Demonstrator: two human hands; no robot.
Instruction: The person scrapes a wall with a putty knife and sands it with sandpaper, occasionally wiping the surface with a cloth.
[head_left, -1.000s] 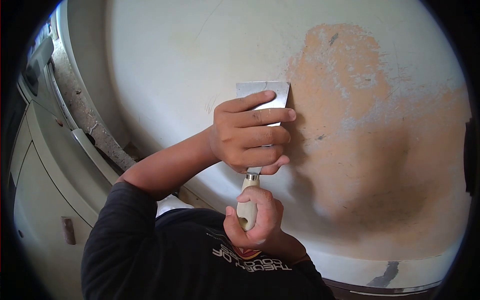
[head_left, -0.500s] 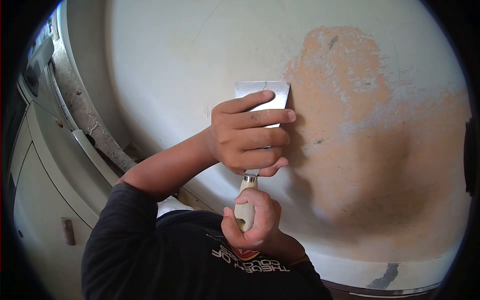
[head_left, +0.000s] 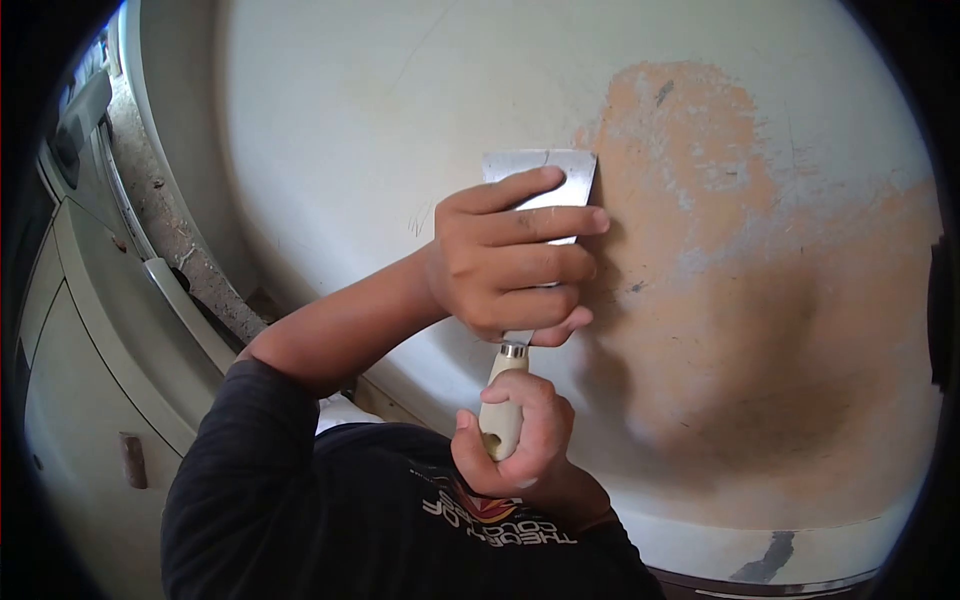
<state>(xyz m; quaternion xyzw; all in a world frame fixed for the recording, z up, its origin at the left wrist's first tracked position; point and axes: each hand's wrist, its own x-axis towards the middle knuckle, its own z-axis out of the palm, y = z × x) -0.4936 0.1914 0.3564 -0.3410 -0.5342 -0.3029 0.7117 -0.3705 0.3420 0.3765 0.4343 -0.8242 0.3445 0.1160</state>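
Observation:
A putty knife with a wide metal blade [head_left: 574, 190] and a pale handle [head_left: 502, 420] is held upright against a light-coloured car body panel [head_left: 400, 120]. My left hand [head_left: 515, 260] lies across the blade, its fingers spread over the metal and the thumb low beside it. Below, my right hand [head_left: 535, 430] is wrapped around the handle. The blade's top right corner is at the left edge of a large orange-tan filler patch [head_left: 680, 150], which has grey scuffs and dark marks. The fingers hide most of the blade's lower part.
At the left stands another car's pale door [head_left: 110, 400] with a dark handle mark [head_left: 133, 460] and a side mirror [head_left: 85, 115]. Gritty ground [head_left: 170, 220] shows between the two vehicles. A grey smear [head_left: 768, 556] is on the panel's lower edge.
Both hands and the putty knife have shifted a little to the right and slightly up along the panel, closer to the filler patch. The grip of each hand is the same.

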